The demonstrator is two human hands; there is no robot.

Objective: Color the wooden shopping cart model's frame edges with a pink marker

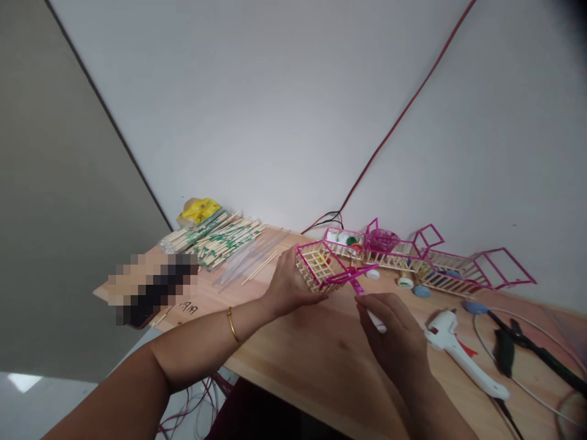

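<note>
My left hand [290, 286] is wrapped round a small lattice basket of thin wooden sticks [323, 266], its upper edges coloured pink. The basket is held tilted just above the table. In the fingers of my right hand [393, 327] is a white and pink marker pen [376, 321]. Its upper end is at a pink bar sticking out from the basket; whether the tip touches the bar I cannot tell. Behind stand similar pink-edged stick baskets [398, 261], some with bottle caps or small things inside.
A white glue gun [468, 357] lies at the right, near black-handled pliers or cutters [527, 345] and cables. Loose caps [422, 291] sit by the baskets. Stick bundles [229, 241], clear glue sticks [252, 256] and a yellow packet [198, 212] lie at the left, against the wall.
</note>
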